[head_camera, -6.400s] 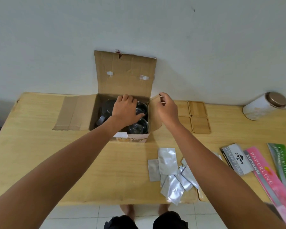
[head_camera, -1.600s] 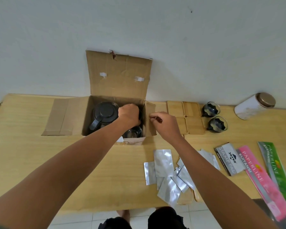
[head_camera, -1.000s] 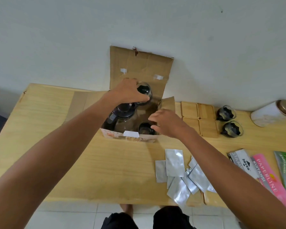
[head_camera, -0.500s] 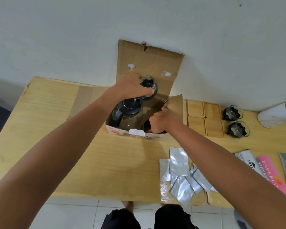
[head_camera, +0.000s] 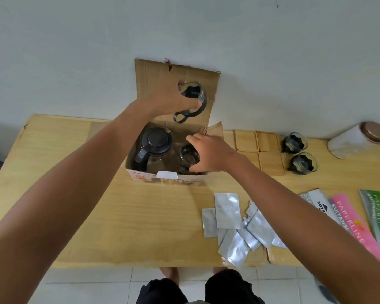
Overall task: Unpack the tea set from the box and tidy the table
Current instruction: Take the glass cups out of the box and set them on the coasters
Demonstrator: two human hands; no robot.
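An open cardboard box (head_camera: 176, 69) stands at the back of the wooden table (head_camera: 75, 194), its rear flap up against the wall. My left hand (head_camera: 167, 99) holds a glass cup with a black handle (head_camera: 193, 95) lifted above the box. Inside the box sit a glass teapot with a black lid (head_camera: 155, 142) and another glass cup (head_camera: 188, 156). My right hand (head_camera: 208, 153) reaches into the box and wraps around that cup. Two more glass cups (head_camera: 293, 143) (head_camera: 303, 163) stand on the table right of the box.
Several wooden coasters (head_camera: 259, 150) lie between the box and the standing cups. A white jar with a brown lid (head_camera: 358, 138) lies at the far right. Silver foil sachets (head_camera: 235, 224) are scattered near the front edge. A stamp pad box and receipt books (head_camera: 349, 220) lie at right.
My left hand has lifted its cup higher above the box. My right hand has opened around the cup still inside the box. The view has shifted slightly.
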